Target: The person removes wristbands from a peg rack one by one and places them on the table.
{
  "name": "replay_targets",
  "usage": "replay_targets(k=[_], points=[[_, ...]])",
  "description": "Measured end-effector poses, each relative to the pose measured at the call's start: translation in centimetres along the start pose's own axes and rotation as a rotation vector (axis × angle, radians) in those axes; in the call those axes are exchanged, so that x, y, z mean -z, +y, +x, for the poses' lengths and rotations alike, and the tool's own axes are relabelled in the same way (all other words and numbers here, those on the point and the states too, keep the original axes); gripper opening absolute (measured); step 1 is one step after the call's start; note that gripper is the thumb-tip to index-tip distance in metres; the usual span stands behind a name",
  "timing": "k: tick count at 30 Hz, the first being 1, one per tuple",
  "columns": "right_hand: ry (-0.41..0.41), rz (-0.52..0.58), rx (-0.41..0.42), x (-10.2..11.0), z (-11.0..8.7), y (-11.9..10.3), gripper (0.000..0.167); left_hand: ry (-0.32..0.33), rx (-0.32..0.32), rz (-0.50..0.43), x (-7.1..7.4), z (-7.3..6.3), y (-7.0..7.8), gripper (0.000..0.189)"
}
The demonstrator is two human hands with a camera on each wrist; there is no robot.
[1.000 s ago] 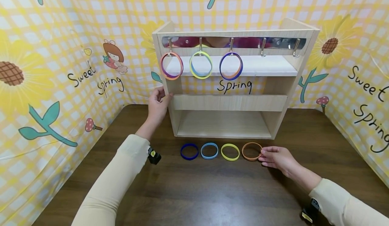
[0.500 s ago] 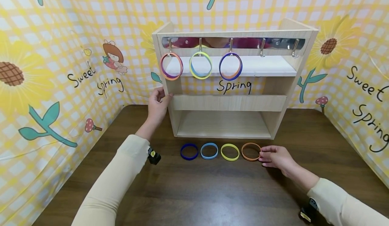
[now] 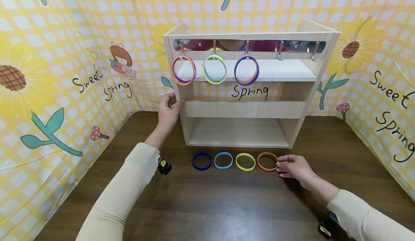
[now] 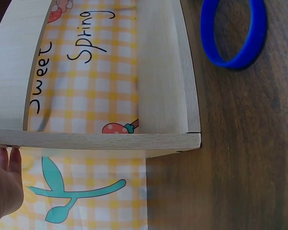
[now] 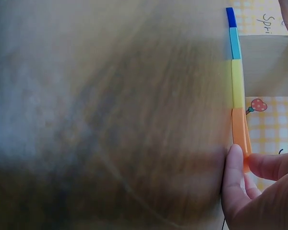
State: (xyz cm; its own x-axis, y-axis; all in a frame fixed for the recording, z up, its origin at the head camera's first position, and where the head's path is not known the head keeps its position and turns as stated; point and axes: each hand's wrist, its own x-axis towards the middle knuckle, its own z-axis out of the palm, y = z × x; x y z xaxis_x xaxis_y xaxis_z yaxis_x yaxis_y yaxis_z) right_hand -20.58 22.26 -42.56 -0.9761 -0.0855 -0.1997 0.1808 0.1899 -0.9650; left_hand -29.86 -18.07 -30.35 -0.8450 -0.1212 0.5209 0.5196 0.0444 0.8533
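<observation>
In the head view my left hand [image 3: 169, 113] rests against the left side panel of a pale wooden rack [image 3: 246, 109]. Its fingertips [image 4: 13, 155] touch the panel's outer face in the left wrist view. My right hand [image 3: 295, 169] pinches the right edge of an orange silicone wristband [image 3: 267, 153] between thumb and fingers. That band lies on the dark table at the right end of a row. Left of it come a yellow wristband [image 3: 245, 170], a light blue wristband [image 3: 223, 168] and a dark blue wristband [image 3: 201, 169].
Along the rack's top runs a metal hook strip [image 3: 231, 45]. Paired wristbands hang there: orange and purple [image 3: 194, 71], yellow and light blue [image 3: 225, 71], dark blue and orange [image 3: 257, 71]. Two hooks [image 3: 281, 50] at the right are bare. A checked cloth [image 3: 259, 7] surrounds the brown table [image 3: 207, 205].
My right hand and the orange wristband have shifted very slightly left. My left hand and the rack stay as they were.
</observation>
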Motion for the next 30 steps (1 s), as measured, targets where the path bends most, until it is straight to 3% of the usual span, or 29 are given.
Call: replay_targets(k=[14,22,30], points=[[0.005,-0.036,-0.003,0.1,-0.2,-0.4,0.034,-0.003,-0.003,0.000,0.2,0.1,-0.2,0.037],[0.013,-0.064,0.046,1.0,-0.2,-2.5,0.039,-0.007,-0.003,0.003,0.2,0.1,-0.3,0.038],[0.003,0.026,0.103,1.5,0.2,-4.9,0.042,0.000,-0.017,0.003,0.1,0.2,-0.4,0.037]])
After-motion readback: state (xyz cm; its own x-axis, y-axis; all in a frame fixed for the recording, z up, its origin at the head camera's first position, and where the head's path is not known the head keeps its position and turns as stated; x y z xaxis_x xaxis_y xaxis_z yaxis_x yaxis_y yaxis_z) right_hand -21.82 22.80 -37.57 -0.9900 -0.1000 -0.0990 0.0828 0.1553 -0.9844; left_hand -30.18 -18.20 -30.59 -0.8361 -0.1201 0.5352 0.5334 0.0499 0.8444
